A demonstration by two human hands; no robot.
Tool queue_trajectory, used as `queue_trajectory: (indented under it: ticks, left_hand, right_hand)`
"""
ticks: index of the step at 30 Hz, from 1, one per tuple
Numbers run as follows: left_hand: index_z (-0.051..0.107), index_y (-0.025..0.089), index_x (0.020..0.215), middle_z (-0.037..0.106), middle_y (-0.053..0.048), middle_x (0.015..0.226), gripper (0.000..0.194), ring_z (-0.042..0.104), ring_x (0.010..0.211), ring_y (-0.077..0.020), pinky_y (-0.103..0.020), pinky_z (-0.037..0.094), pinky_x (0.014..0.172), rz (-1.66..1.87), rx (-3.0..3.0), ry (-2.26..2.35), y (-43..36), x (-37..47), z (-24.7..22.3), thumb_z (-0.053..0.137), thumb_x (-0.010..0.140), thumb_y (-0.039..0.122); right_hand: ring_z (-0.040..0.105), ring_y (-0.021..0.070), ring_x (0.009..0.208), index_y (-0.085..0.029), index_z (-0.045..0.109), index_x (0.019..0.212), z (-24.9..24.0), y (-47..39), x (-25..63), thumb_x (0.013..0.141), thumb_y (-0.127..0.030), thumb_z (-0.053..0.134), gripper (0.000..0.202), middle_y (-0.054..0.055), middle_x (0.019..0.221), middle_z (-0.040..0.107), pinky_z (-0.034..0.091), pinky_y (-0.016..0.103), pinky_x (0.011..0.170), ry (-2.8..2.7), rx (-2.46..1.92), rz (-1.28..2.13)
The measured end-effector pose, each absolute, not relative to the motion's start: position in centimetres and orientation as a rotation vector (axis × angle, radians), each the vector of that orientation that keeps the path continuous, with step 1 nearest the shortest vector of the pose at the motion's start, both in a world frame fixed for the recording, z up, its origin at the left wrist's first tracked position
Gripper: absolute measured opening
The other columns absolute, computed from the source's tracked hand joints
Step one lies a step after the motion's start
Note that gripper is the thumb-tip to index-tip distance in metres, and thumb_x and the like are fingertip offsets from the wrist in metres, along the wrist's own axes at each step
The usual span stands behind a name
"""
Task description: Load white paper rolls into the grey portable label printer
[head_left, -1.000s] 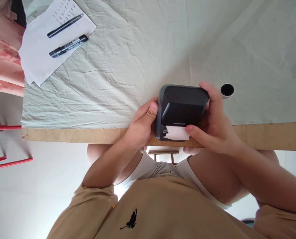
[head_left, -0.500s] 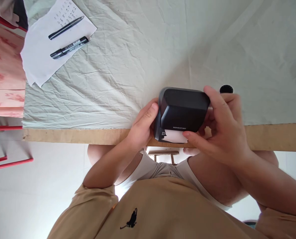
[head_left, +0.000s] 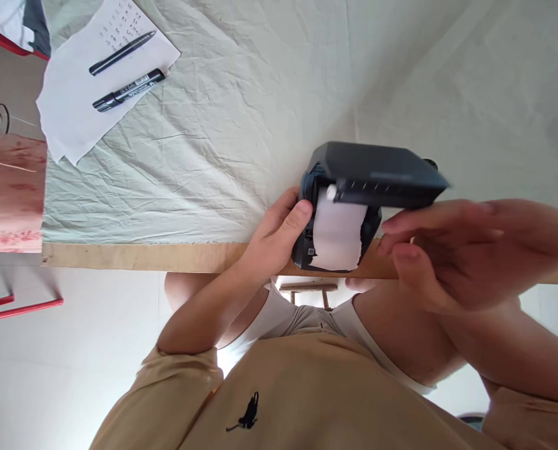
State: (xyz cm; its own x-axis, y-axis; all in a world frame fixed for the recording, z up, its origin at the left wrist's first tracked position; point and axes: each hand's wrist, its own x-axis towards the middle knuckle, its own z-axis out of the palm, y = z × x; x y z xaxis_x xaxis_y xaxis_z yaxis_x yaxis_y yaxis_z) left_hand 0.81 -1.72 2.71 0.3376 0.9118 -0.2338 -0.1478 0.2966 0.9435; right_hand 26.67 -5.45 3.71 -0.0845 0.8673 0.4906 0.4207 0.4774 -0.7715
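Note:
A black label printer [head_left: 302, 250] is held over the table's front edge, its black lid [head_left: 377, 169] raised and tilted up. White paper [head_left: 339, 234] with a torn front edge lies across the inside. My left hand [head_left: 281, 228] grips the printer's left side, thumb on top. To the right of the printer, my right hand [head_left: 471, 250] is slightly blurred, with its fingers apart and nothing in them. Its fingertips are close to the printer's right side; whether they touch it I cannot tell.
At the upper left of the cloth-covered table [head_left: 213, 125], a torn sheet of paper [head_left: 72, 112] bears a pen [head_left: 122, 53] and a black marker [head_left: 129, 90]. Behind the lid, a small dark round object [head_left: 430, 163] partly shows. Red metal bars [head_left: 20, 310] are at the lower left.
The printer's lid has swung up, exposing the paper inside. My right hand has let go of the printer and moved to the right. The pink patterned cloth at the left has shifted downward.

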Motion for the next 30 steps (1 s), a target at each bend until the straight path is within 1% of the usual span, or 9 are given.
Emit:
queue_trajectory:
  ticks: [3, 5, 7, 9, 11, 13, 18, 24, 30]
  left_hand:
    - [0.085, 0.026, 0.129, 0.094, -0.008, 0.129, 0.067, 0.09, 0.127, -0.0318, -0.043, 0.074, 0.11, 0.875, 0.977, 0.948, -2.0, 1.0, 3.2, 0.08, 0.115, 0.091]
    - [0.084, 0.025, 0.13, 0.094, -0.009, 0.13, 0.069, 0.091, 0.128, -0.0322, -0.043, 0.075, 0.11, 0.879, 0.976, 0.946, -2.1, 1.2, 3.4, 0.08, 0.114, 0.092]
    - [0.083, 0.025, 0.13, 0.095, -0.01, 0.131, 0.071, 0.091, 0.129, -0.0331, -0.044, 0.075, 0.111, 0.879, 0.986, 0.943, -2.0, 1.2, 3.2, 0.08, 0.113, 0.094]
    - [0.082, 0.024, 0.13, 0.095, -0.011, 0.134, 0.074, 0.091, 0.13, -0.0335, -0.044, 0.075, 0.113, 0.889, 1.007, 0.918, -1.8, 1.0, 2.8, 0.082, 0.111, 0.096]
    - [0.082, 0.024, 0.132, 0.095, -0.011, 0.137, 0.078, 0.089, 0.131, -0.0334, -0.043, 0.075, 0.114, 0.893, 1.036, 0.871, -1.6, 0.8, 2.4, 0.088, 0.105, 0.097]
    - [0.081, 0.024, 0.136, 0.094, -0.012, 0.139, 0.082, 0.088, 0.131, -0.0333, -0.041, 0.075, 0.111, 0.868, 1.074, 0.836, -1.4, 0.6, 2.3, 0.093, 0.101, 0.097]
    - [0.081, 0.023, 0.145, 0.093, -0.012, 0.132, 0.092, 0.087, 0.12, -0.0312, -0.038, 0.074, 0.099, 0.837, 1.139, 0.875, -1.3, 0.5, 2.5, 0.091, 0.098, 0.102]
    - [0.088, 0.028, 0.137, 0.096, -0.013, 0.124, 0.085, 0.091, 0.133, -0.0416, -0.051, 0.079, 0.107, 0.837, 1.141, 0.947, -1.6, 1.0, 3.8, 0.092, 0.096, 0.103]
    - [0.085, 0.024, 0.142, 0.096, -0.016, 0.141, 0.092, 0.091, 0.137, -0.0398, -0.046, 0.078, 0.112, 0.803, 1.163, 0.936, -1.4, 0.7, 3.8, 0.087, 0.099, 0.105]
  right_hand:
    - [0.089, 0.0238, 0.086, -0.038, 0.082, 0.133, 4.1, -4.3, 26.7, 0.113, -0.029, 0.084, 0.022, 0.007, 0.131, 0.091, 0.072, 0.041, 0.064, -1.685, -1.022, 0.392]
    - [0.094, 0.0306, 0.114, -0.038, 0.078, 0.127, 4.5, -3.4, 26.5, 0.105, -0.018, 0.085, 0.031, 0.008, 0.136, 0.088, 0.08, 0.048, 0.085, -1.73, -1.013, 0.277]
    - [0.093, 0.0325, 0.126, -0.037, 0.077, 0.128, 4.6, -2.7, 26.3, 0.105, -0.013, 0.081, 0.033, 0.008, 0.134, 0.087, 0.081, 0.051, 0.097, -1.746, -0.991, 0.16]
    - [0.09, 0.0264, 0.107, -0.034, 0.078, 0.123, 4.6, -2.3, 25.8, 0.107, -0.01, 0.078, 0.029, 0.004, 0.118, 0.087, 0.076, 0.044, 0.085, -1.756, -0.97, 0.069]
    - [0.076, 0.0181, 0.078, -0.032, 0.077, 0.115, 4.8, -2.2, 25.3, 0.109, -0.007, 0.079, 0.026, -0.002, 0.097, 0.083, 0.063, 0.037, 0.067, -1.824, -0.966, -0.021]
    - [0.066, 0.0138, 0.065, -0.031, 0.076, 0.112, 5.4, -2.3, 25.0, 0.111, -0.005, 0.078, 0.026, -0.006, 0.088, 0.083, 0.051, 0.035, 0.058, -1.927, -1.006, -0.051]
    - [0.076, 0.0149, 0.071, -0.03, 0.086, 0.106, 7.1, -2.6, 24.8, 0.118, -0.011, 0.071, 0.027, -0.004, 0.095, 0.092, 0.043, 0.036, 0.059, -2.083, -1.246, -0.006]
    - [0.06, 0.015, 0.062, -0.027, 0.083, 0.106, 7.7, -2.1, 25.8, 0.116, -0.025, 0.07, 0.017, 0.0, 0.086, 0.084, 0.032, 0.034, 0.055, -2.305, -1.368, 0.139]
    - [0.06, 0.0144, 0.061, -0.027, 0.088, 0.124, 8.9, -2.7, 25.9, 0.11, -0.021, 0.073, 0.021, -0.001, 0.083, 0.081, 0.043, 0.032, 0.056, -2.239, -1.34, 0.258]
